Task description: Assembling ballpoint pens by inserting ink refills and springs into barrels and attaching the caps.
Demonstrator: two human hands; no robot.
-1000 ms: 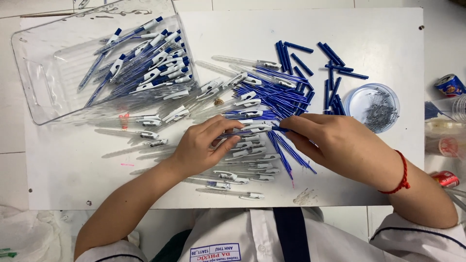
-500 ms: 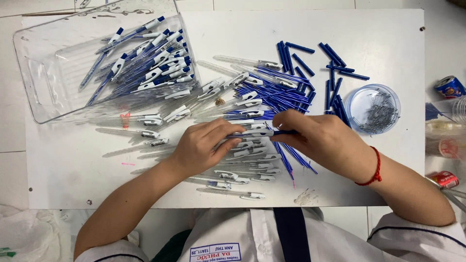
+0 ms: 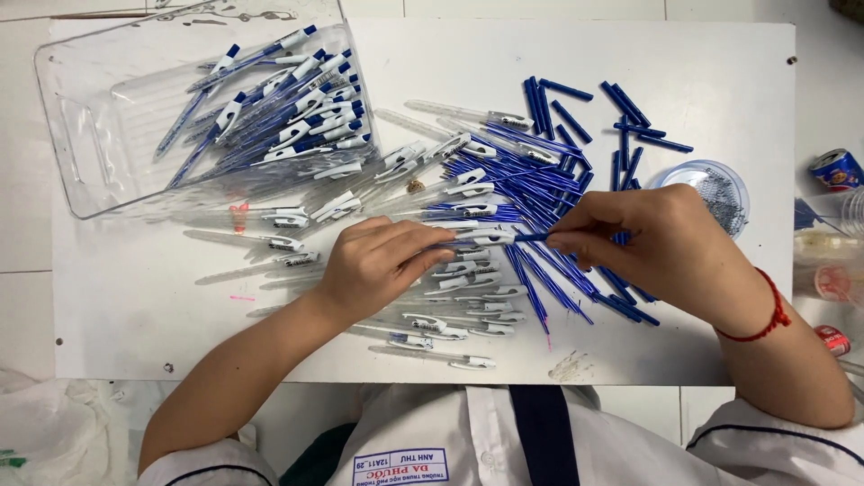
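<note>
My left hand (image 3: 382, 264) grips a clear pen barrel with a white clip (image 3: 481, 238) near the middle of the white table (image 3: 135, 306). My right hand (image 3: 661, 243) pinches the blue end of a refill (image 3: 533, 238) that runs into that barrel. Both hands hover over a heap of blue refills (image 3: 540, 184) and clear pen barrels (image 3: 450, 310). The refill's far part is hidden inside the barrel and under my fingers.
A clear plastic tray (image 3: 108, 126) at the back left holds several finished blue and white pens (image 3: 297, 103). Short blue caps (image 3: 630, 117) lie at the back right. A round clear dish (image 3: 720, 193) of small springs sits beside my right hand. Small cans stand at the right edge.
My right hand has shifted right and away from the left hand, drawing the refill end out along the barrel. My left hand stays almost in place.
</note>
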